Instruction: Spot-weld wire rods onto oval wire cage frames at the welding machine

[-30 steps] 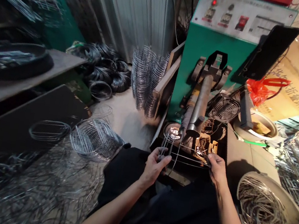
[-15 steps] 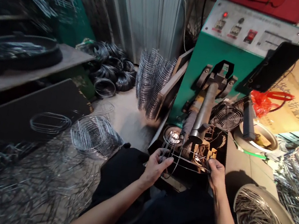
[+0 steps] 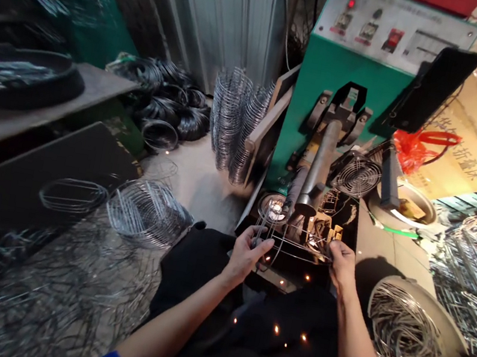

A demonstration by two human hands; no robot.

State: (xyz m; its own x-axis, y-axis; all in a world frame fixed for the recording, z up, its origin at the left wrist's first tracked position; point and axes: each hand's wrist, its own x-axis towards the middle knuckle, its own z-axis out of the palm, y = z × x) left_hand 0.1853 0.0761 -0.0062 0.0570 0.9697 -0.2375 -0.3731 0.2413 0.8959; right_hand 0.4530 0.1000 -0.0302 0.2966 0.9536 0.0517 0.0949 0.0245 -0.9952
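Note:
My left hand is closed, thumb against fingers, on the left side of a wire rack with thin bars and a curved outer wire. My right hand pinches the far right end of the same rack's wire. The rack lies level just below the metal cylinder arm of a green welding machine. Whether the wire touches the machine's lower part cannot be made out. Several orange sparks show over my dark clothing and below the rack.
A pile of finished-looking wire racks lies left of my knee. Taller stacks of wire rings stand behind it. To the right, a tub holds bent wire rods. Loose wires cover the floor at left.
Sparks have appeared below the rack and over my lap. Both hands keep their hold on the rack. The whole view has shifted slightly.

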